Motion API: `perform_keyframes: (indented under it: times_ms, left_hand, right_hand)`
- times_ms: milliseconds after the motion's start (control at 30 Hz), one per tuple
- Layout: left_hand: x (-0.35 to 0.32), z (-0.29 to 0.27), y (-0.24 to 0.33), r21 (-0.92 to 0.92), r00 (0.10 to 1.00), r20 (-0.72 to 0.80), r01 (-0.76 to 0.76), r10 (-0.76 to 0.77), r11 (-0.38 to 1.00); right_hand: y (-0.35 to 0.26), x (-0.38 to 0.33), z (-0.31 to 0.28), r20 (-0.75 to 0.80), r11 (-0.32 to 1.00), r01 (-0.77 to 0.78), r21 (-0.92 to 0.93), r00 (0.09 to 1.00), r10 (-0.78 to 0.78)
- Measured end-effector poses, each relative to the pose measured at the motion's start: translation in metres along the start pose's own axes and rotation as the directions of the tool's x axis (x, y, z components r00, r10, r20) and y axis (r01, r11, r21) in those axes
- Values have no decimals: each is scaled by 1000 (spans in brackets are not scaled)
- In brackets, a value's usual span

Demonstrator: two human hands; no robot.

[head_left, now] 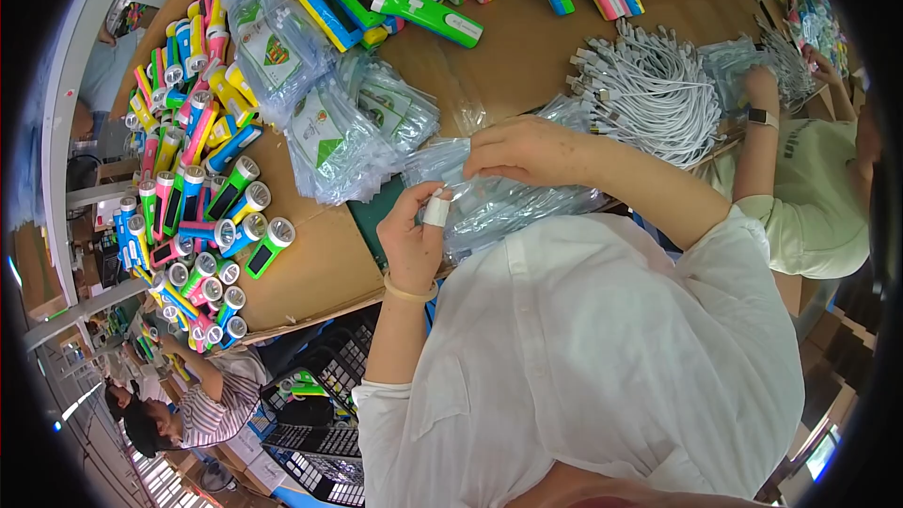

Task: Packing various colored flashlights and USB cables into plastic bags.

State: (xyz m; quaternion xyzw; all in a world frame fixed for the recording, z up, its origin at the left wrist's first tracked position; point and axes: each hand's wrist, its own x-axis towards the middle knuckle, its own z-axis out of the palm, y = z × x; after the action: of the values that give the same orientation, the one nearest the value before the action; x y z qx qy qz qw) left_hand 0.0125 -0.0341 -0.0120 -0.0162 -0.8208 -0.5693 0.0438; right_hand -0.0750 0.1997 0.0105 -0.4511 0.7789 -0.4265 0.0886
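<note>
Clear plastic bags lie in a loose pile right in front of me. My right hand reaches over the pile from the right, its bent fingers pinching a bag at the near left part of it. My left hand, with white tape round one finger and a pale band at the wrist, is closed at the pile's left edge. Its fingertips meet on the bag's edge, close to the right hand. Left of the pile sit packed clear bags with green and white printed cards.
Colourful flashlights crowd the table's left side, and more lie along the far edge. A bundle of white cables rests at right. A co-worker's hand works beyond it. Black crates stand below the table's near edge.
</note>
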Motion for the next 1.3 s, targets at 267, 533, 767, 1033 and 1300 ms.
perform_keyframes:
  times_ms: [267,533,767,1033,1300]
  left_hand:
    - [14,0,12,262,899,233,-426,372,866]
    - [17,14,23,-3,697,452,-623,557,782]
    - [21,12,25,-71,742,370,-577,559,814]
    - [24,16,22,-27,721,340,-634,604,773]
    - [18,10,26,24,783,235,-596,575,802]
  right_hand:
    - [41,-9,-50,47,967,-204,-155,976,213]
    - [182,20,-141,-683,330,-907,-261,415,600]
    - [186,-5,-163,-157,524,-623,581,546,823]
    - [10,4,-70,-97,655,-256,711,887,451]
    - [-22,-9,-31,84,866,-343,364,938,336]
